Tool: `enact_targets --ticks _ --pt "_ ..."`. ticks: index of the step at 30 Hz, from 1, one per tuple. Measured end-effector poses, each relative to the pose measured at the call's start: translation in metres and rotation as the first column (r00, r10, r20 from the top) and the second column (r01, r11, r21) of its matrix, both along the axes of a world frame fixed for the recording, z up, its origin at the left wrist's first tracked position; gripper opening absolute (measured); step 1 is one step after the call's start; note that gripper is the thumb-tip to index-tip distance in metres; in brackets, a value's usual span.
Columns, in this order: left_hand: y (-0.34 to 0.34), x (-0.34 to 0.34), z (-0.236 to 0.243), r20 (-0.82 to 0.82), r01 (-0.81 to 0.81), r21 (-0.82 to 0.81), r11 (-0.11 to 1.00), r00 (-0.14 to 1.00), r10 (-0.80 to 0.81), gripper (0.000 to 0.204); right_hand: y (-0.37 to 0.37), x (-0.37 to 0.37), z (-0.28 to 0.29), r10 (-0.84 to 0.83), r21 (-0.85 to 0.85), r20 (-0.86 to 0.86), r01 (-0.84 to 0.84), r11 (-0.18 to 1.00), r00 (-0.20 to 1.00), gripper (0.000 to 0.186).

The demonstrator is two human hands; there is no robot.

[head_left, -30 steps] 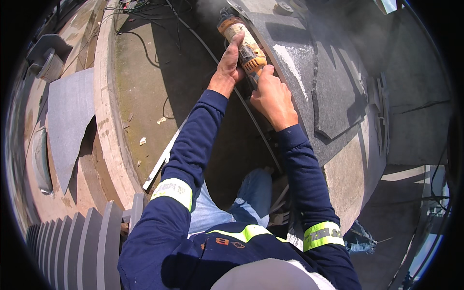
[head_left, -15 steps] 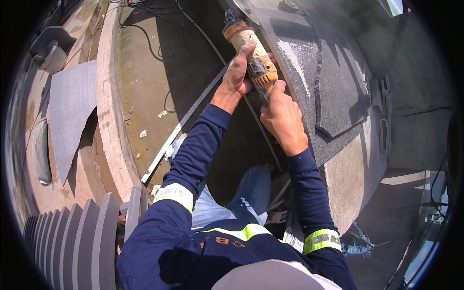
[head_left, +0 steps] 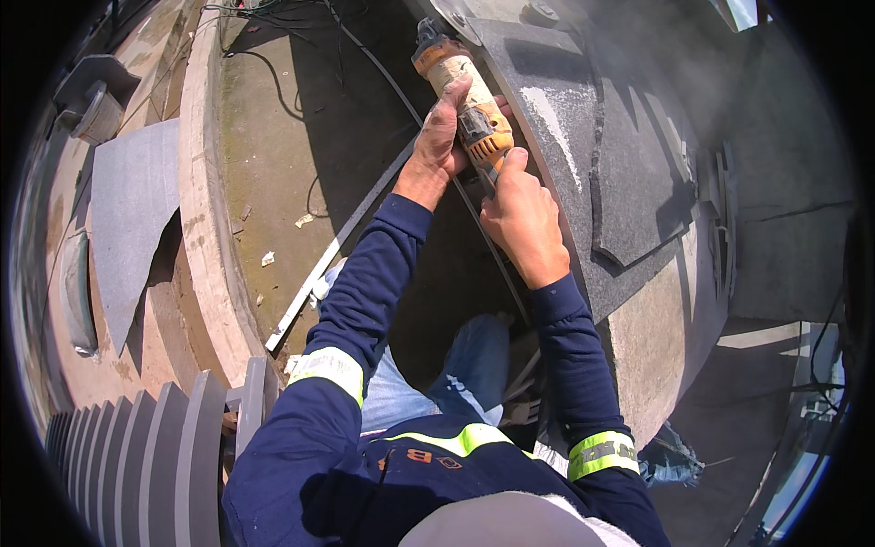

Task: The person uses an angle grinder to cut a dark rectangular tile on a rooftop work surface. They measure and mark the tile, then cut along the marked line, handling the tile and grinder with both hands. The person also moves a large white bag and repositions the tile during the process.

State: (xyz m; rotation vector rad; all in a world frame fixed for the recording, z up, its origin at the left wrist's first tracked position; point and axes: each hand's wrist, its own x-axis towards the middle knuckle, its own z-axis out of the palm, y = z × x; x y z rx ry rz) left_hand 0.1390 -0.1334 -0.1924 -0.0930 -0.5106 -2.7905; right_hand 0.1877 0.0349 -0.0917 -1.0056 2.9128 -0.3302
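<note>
Both my hands grip an orange and black angle grinder (head_left: 463, 87), its body wrapped in dusty pale tape. My left hand (head_left: 439, 137) wraps around the middle of the body, the thumb along its top. Closed on the rear end is my right hand (head_left: 524, 219), near the cord side. At the far end, the disc (head_left: 458, 20) meets the edge of a dark grey stone slab (head_left: 556, 118); exactly how deep it touches I cannot tell. A whitish streak of dust lies on that slab. Another grey slab piece (head_left: 643, 164) with a rough edge rests on top.
Dust hangs in the air at the upper right. A long pale strip (head_left: 342, 237) crosses the floor to my left, near cables (head_left: 264, 14). Grey slats (head_left: 173, 447) stand at the lower left. A grey sheet (head_left: 135, 210) leans by the concrete curb (head_left: 205, 201).
The grinder and both hands have shifted slightly left. My grip looks the same, and more of the round item at the slab's far end shows.
</note>
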Motion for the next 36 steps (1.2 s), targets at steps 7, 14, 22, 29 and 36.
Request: enact_targets --ticks 7,14,22,29,36 --pt "-0.025 -0.025 -0.006 0.015 0.011 0.004 1.0 1.0 -0.011 0.073 -0.021 -0.019 -0.007 0.024 -0.011 -0.06 -0.025 1.0 0.998 0.046" --pt "-0.037 -0.037 -0.009 0.022 0.034 0.01 0.999 0.999 -0.034 0.061 -0.035 -0.028 -0.01 -0.018 0.023 -0.055 0.019 1.0 0.998 0.043" --pt "-0.043 -0.046 -0.009 0.006 0.004 0.03 1.0 1.0 -0.004 0.056 -0.04 -0.03 -0.001 -0.023 0.012 0.006 0.022 1.0 1.0 0.046" --pt "-0.016 -0.014 -0.003 -0.003 0.022 0.013 1.0 1.0 -0.022 0.078 -0.011 -0.006 0.002 -0.019 0.019 0.029 0.019 1.0 0.999 0.048" --pt "0.009 0.008 0.004 0.001 0.022 0.035 0.999 1.0 -0.022 0.078 0.01 0.006 0.004 -0.013 0.032 0.021 0.013 0.999 1.0 0.049"
